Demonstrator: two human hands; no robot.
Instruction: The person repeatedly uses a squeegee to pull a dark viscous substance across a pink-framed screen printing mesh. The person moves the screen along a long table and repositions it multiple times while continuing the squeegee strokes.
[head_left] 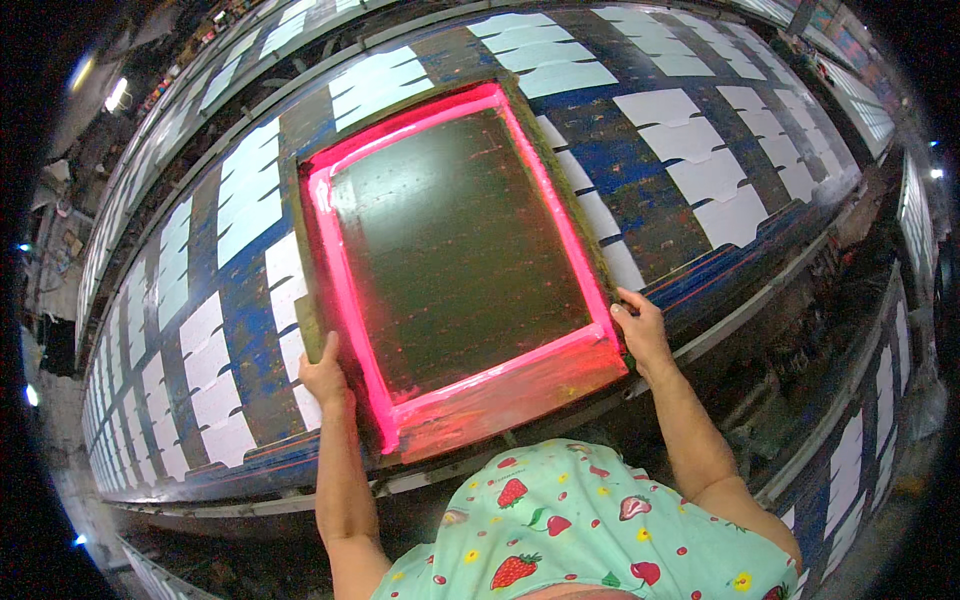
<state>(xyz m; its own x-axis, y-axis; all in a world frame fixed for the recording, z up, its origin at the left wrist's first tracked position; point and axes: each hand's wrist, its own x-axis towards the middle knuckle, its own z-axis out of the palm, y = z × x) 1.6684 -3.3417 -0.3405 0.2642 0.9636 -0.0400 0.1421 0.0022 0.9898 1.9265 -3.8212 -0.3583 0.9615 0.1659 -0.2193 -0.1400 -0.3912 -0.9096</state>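
A large screen printing frame (465, 250) with dark mesh lies tilted across the long table in front of me. Bright pink ink lines the inside of its border, and reddish smears cover its near wooden end. My left hand (328, 375) is closed on the frame's left side near the front corner. On the opposite side, my right hand (640, 325) grips the right edge near the front corner, thumb on top. Fingers under the frame are hidden. White cut fabric pieces (600, 215) show along the frame's right side, partly covered by it.
The long blue-and-brown stained table (250, 320) carries rows of white fabric pieces (690, 155) left, right and beyond the frame. A metal rail (745, 300) follows its near edge. Another table with white pieces (845, 480) stands at the lower right, and more lie past the far edge.
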